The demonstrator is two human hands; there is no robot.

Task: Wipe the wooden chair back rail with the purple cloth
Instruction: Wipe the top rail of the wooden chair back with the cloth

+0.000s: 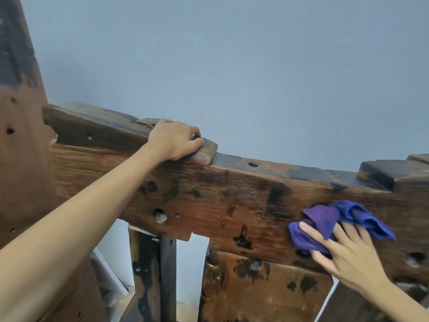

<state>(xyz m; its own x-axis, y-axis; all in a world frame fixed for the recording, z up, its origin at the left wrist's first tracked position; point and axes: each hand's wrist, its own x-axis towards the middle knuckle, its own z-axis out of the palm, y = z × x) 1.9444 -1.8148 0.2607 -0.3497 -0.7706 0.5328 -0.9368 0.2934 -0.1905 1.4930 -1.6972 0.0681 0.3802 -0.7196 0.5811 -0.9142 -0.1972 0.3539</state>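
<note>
Head view shows us two bare hands, one cloth and one heavy wooden chair back against a plain blue-grey wall (pixel 255 66). We count one broad horizontal rail (pixel 220 201) running from the middle left of the frame to the right edge, dark-stained and pitted with several round holes. Below it we count two uprights: a narrow dark slat (pixel 151 275) at lower centre-left and a wider panel (pixel 262 287) at lower centre, with a gap between them. One tall post (pixel 21 135) rises along the left edge. The left hand (pixel 176 140) sits at centre-left of the frame, its fingers curled over the rail's raised top edge, gripping the wood and nothing else. The right hand (pixel 343 252) is at the lower right, spread nearly flat with fingers fanned apart, pressing the purple cloth (pixel 325 221) against the front face of the rail. The cloth is bunched and creased, partly under the fingers and partly sticking out above and to the right of them. We see no containers anywhere in the frame.
</note>
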